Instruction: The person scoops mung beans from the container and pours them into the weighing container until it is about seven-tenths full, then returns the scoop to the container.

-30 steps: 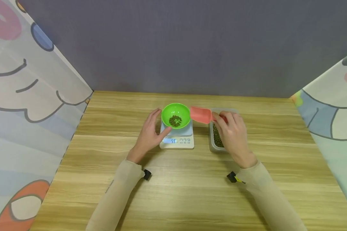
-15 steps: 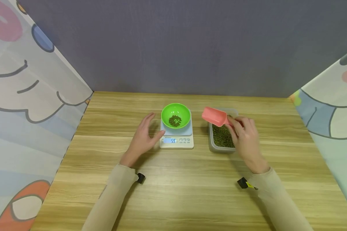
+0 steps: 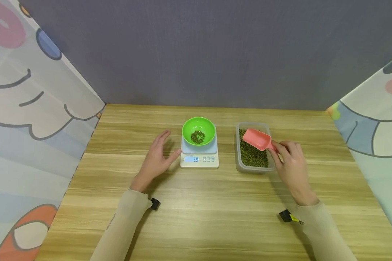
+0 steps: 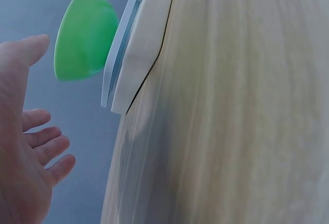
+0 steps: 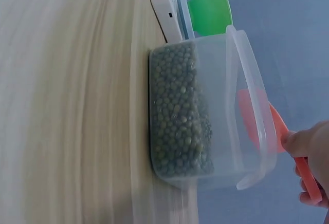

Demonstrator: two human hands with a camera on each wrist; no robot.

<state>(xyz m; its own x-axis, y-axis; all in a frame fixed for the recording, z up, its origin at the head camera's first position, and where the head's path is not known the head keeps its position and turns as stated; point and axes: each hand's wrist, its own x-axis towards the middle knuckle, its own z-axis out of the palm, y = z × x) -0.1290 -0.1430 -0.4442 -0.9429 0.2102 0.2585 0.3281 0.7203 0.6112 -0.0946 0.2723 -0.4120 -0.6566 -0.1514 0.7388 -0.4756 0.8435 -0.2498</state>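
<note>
A green bowl (image 3: 199,123) with a small heap of green beans (image 3: 197,137) in its bottom stands on a white kitchen scale (image 3: 199,162), whose display reads 59 or 5.9. Just left of the scale my left hand (image 3: 155,159) hovers with spread fingers, touching nothing. My right hand (image 3: 291,165) pinches the handle of a pink scoop (image 3: 257,139). The scoop's bowl looks bare inside and is over a clear plastic container (image 3: 238,152). Through the container's wall, in the right wrist view, green beans (image 5: 177,111) fill its lower part.
The scale and the container stand side by side on a wooden table (image 3: 196,217), with a gap between them. A grey wall (image 3: 215,54) rises behind the table's far edge. Printed cloths (image 3: 26,145) hang at both sides.
My right hand has carried the scoop rightward, from beside the bowl to over the bean container. My left hand has drawn back left, away from the bowl. The display reading stays the same.
</note>
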